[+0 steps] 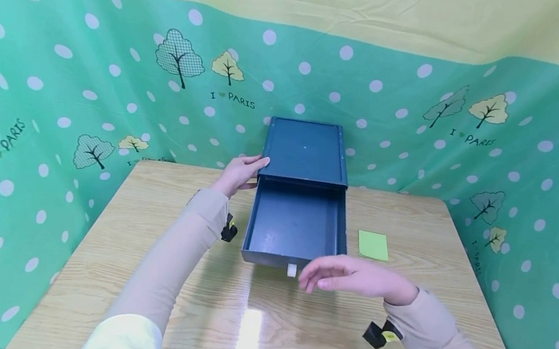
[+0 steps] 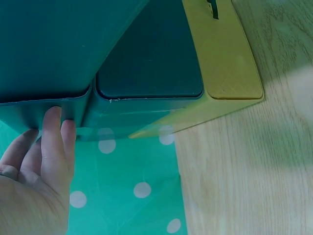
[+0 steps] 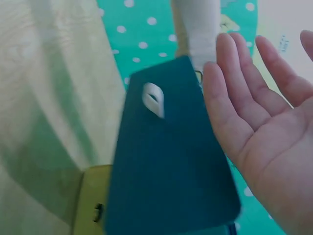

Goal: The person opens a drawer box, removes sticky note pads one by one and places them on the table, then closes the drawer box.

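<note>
A dark blue drawer cabinet stands at the table's far edge with its top drawer pulled well out; no contents show inside. A white loop pull sticks out from the drawer's front. My left hand rests on the cabinet's left side, thumb at the top edge; in the left wrist view its extended fingertips touch the blue side wall. Beside the drawer's front right corner is my right hand, fingers loosely bent around nothing. From the right wrist, that palm appears spread, apart from the loop.
Under the drawn-out drawer are a closed blue drawer and a yellow drawer with a dark pull. A green sticky-note pad lies right of the cabinet on the wooden table. A dotted green curtain hangs around the table.
</note>
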A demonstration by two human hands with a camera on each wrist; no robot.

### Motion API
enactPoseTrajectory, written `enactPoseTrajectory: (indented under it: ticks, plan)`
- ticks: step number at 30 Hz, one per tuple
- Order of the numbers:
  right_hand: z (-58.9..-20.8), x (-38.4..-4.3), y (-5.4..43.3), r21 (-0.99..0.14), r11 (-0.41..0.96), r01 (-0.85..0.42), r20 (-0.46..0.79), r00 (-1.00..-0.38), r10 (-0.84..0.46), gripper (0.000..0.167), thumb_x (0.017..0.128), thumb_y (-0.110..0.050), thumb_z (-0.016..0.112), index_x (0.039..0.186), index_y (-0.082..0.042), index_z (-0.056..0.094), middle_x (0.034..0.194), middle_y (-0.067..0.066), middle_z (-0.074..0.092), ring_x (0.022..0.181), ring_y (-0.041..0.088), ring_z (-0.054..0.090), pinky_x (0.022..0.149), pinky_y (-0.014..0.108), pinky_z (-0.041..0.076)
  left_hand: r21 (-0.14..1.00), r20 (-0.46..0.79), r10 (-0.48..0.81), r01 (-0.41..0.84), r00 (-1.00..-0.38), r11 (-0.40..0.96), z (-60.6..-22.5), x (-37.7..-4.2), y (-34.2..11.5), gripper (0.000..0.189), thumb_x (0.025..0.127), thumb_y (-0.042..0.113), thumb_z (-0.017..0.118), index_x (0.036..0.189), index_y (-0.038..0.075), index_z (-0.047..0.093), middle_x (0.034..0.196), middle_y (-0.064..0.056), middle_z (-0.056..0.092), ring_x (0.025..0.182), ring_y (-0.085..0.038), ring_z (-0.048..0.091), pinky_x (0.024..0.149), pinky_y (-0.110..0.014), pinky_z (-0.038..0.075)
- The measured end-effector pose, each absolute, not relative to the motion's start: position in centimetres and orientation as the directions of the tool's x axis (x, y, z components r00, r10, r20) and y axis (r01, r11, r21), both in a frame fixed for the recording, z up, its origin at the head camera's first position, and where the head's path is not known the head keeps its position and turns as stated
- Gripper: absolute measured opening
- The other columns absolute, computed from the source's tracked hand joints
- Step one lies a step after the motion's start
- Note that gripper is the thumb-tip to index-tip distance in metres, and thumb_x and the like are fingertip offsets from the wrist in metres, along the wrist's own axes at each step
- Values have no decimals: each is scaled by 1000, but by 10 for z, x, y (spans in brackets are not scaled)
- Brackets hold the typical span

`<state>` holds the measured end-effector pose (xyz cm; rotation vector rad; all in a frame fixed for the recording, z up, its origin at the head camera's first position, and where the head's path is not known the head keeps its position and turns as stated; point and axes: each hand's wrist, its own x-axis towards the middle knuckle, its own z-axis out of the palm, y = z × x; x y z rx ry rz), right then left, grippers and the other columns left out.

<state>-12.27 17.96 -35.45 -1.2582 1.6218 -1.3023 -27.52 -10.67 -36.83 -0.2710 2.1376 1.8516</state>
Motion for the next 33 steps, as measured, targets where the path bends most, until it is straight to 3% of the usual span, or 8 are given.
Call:
enactPoseTrajectory:
  ticks: [9, 14, 20, 23, 28, 33]
  plan:
    - [-376, -114, 175, -951, 285, -122, -242, -281, -929, 35, 101, -18, 43, 126, 6, 51, 119, 23, 58, 109, 18, 58, 100, 31, 47, 930, -345, 51, -334, -937, 150, -370, -276, -106, 60, 90, 41, 62, 143, 19, 44, 152, -3, 35, 129, -26, 47, 101, -39, 48]
    - [-388, -112, 172, -922, 384, -49, -349, -323, -880, 37, 101, -24, 44, 126, 2, 54, 118, 14, 62, 108, 18, 60, 96, 24, 48, 931, -341, 49, -330, -939, 154, -368, -276, -106, 60, 90, 42, 62, 143, 19, 44, 152, -3, 33, 129, -26, 47, 101, -39, 48]
    - [-405, -110, 167, -928, 345, 141, -373, -375, -849, 45, 102, -26, 41, 128, 10, 48, 120, 27, 57, 113, 39, 56, 99, 36, 49, 933, -340, 54, -329, -939, 149, -366, -276, -105, 60, 90, 42, 62, 143, 19, 44, 152, -3, 34, 130, -26, 46, 101, -39, 48]
    - [-412, -111, 166, -929, 305, 211, -366, -388, -846, 48, 103, -27, 38, 130, 12, 44, 120, 27, 57, 109, 32, 59, 100, 41, 48, 933, -340, 56, -329, -939, 149, -367, -276, -105, 61, 90, 42, 62, 143, 19, 43, 152, -3, 34, 130, -27, 45, 101, -40, 48]
    - [-421, -114, 164, -919, 217, 328, -342, -393, -854, 51, 102, -29, 39, 131, 13, 41, 109, 8, 64, 98, 13, 62, 97, 36, 50, 932, -341, 56, -330, -938, 150, -369, -276, -105, 61, 90, 42, 62, 143, 20, 43, 151, -3, 36, 130, -26, 46, 102, -40, 47]
    - [-427, -115, 162, -907, 161, 389, -318, -383, -867, 57, 102, -31, 41, 134, 16, 36, 106, 0, 65, 96, 11, 62, 95, 31, 52, 931, -341, 48, -331, -939, 153, -370, -276, -106, 61, 90, 43, 62, 143, 19, 43, 152, -3, 33, 130, -26, 47, 101, -40, 48]
